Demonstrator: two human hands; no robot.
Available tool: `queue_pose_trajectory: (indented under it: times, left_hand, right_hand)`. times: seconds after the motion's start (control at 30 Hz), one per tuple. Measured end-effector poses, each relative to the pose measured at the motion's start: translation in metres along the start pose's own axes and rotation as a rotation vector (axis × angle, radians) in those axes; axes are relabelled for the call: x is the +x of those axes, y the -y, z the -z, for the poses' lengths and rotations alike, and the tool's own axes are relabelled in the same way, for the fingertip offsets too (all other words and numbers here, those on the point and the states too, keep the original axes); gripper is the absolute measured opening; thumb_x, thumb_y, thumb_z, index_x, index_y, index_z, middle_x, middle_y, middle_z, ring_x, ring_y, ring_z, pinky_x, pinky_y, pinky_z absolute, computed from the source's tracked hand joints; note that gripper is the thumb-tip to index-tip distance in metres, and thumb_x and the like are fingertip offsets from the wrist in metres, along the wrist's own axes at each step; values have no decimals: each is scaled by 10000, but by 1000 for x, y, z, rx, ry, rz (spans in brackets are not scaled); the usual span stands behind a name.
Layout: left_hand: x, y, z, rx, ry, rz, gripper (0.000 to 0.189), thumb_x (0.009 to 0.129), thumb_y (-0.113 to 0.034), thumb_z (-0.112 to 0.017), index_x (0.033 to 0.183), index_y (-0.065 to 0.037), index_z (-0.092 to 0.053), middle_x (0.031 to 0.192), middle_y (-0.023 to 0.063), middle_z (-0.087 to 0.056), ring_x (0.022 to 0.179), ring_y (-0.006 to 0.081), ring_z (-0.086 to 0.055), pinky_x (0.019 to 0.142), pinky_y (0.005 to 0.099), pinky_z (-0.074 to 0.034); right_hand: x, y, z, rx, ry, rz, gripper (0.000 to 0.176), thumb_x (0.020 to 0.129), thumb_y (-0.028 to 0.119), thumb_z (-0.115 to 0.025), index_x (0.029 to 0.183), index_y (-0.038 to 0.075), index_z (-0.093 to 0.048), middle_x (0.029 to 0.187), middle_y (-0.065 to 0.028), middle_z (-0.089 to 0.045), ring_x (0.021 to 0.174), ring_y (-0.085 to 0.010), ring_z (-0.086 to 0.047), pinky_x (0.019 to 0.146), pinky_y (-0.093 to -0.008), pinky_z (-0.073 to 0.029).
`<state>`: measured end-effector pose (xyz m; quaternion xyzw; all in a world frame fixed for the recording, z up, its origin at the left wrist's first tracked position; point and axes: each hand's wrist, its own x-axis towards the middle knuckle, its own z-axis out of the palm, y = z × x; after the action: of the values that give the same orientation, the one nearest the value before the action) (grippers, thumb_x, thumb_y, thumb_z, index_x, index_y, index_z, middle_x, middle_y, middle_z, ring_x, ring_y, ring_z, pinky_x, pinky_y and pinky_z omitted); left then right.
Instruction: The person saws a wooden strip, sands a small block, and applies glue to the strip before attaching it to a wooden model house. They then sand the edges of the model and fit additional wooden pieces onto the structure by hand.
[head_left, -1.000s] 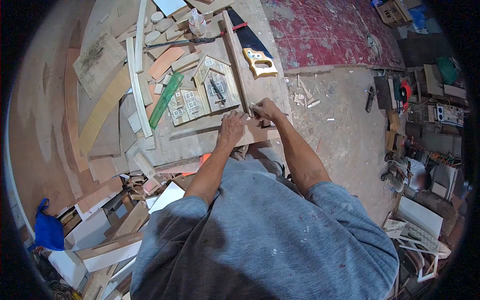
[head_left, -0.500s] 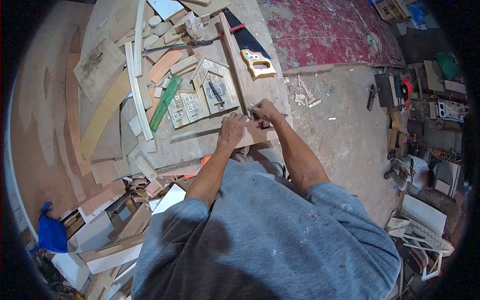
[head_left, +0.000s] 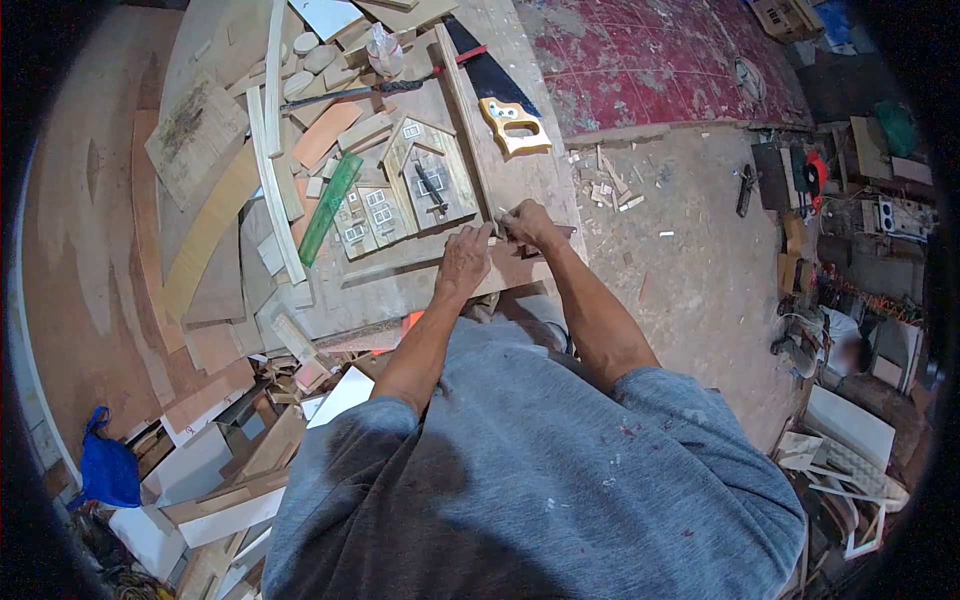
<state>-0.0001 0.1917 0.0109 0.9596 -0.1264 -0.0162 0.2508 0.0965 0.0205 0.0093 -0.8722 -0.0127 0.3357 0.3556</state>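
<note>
My left hand [head_left: 463,262] and my right hand [head_left: 530,223] meet at the near right corner of a wooden workbench [head_left: 420,290]. Both pinch a small wooden piece [head_left: 497,232] between their fingertips, resting on a reddish board [head_left: 520,268]. Just beyond the hands lie two small wooden model house fronts [head_left: 405,190] with white windows. A green ruler [head_left: 331,204] lies to the left of the houses.
A handsaw [head_left: 505,105] with a yellow handle lies at the bench's far right. Wood strips, offcuts and boards [head_left: 230,210] cover the left of the bench and the floor below. A blue bag [head_left: 108,470] sits low left. Tools and clutter [head_left: 830,220] line the right floor.
My hands have stayed at the same corner of the bench; the left fingers have closed in slightly towards the right hand.
</note>
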Motion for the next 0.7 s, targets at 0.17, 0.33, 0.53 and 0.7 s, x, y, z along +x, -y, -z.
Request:
queue_pose_trajectory:
  times: [0.17,0.33,0.53,0.7]
  left_hand:
    - [4,-10,21,11,111,-28,696,822,-85,-666,1470,-97,-411,1030,99,-627,987,292,-589,831,431,-471]
    - [2,-9,16,6,113,-50,725,847,-66,-671,1509,-110,-377,1101,106,-613,1004,297,-577,841,436,-455]
    - [4,-7,13,-17,126,-10,713,842,-68,-673,1499,-95,-399,1031,109,-638,1007,294,-583,836,437,-453]
    - [2,-7,15,14,113,-59,619,853,-104,-671,1439,-68,-472,1011,110,-648,993,296,-591,825,443,-458]
  right_hand:
    - [-1,-1,-1,6,-41,9,463,884,409,-683,804,-43,-745,678,-156,-704,613,-232,-703,656,-360,-569]
    - [-3,2,3,46,6,-51,413,876,347,-676,798,-54,-741,682,-150,-708,627,-238,-708,653,-361,-577]
    - [1,0,4,116,32,-92,352,819,322,-686,709,-7,-742,630,-132,-692,595,-237,-692,634,-357,-561]
    - [-2,-11,0,236,100,-117,227,870,136,-649,840,-77,-722,737,-137,-711,620,-181,-677,595,-334,-583]
